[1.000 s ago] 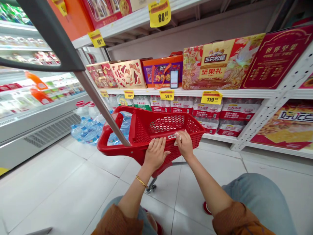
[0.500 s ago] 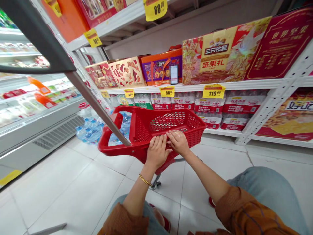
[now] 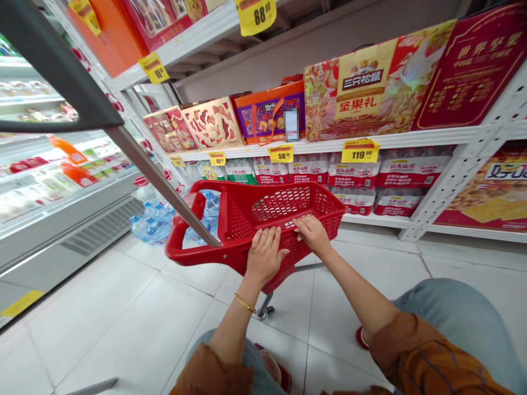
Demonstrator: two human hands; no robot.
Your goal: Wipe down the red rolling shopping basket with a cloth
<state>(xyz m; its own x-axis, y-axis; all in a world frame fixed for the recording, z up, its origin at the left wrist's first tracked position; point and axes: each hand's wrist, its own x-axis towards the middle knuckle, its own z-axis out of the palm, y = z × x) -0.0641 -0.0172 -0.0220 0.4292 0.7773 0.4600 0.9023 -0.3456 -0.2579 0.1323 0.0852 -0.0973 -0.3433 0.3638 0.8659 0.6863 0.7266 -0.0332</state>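
Note:
A red plastic shopping cart basket (image 3: 242, 189) with mesh walls stands in front of me, its near rim at my hands. My left hand (image 3: 265, 253), with a gold bracelet at the wrist, rests on that rim, its fingers bent over the edge and the thumb outside. Farther right along the same rim, my right hand (image 3: 313, 237) also hooks its fingers over the edge. A gap separates the two hands. The fingertips are partly hidden inside the basket. From the cart's left end a metal post (image 3: 160, 184) rises to a dark handle (image 3: 69, 66).
Shelves with gift boxes (image 3: 364, 90) and yellow price tags stand behind the cart. Packs of bottled water (image 3: 354, 174) fill the lower shelf. Blue-wrapped bottles (image 3: 152, 222) sit on the floor at left, near a refrigerated case (image 3: 82, 233). My knees flank the white tiled floor (image 3: 164, 307).
My right hand has slid to the right along the rim, away from my left hand. My left hand stays in place. The view has shifted slightly.

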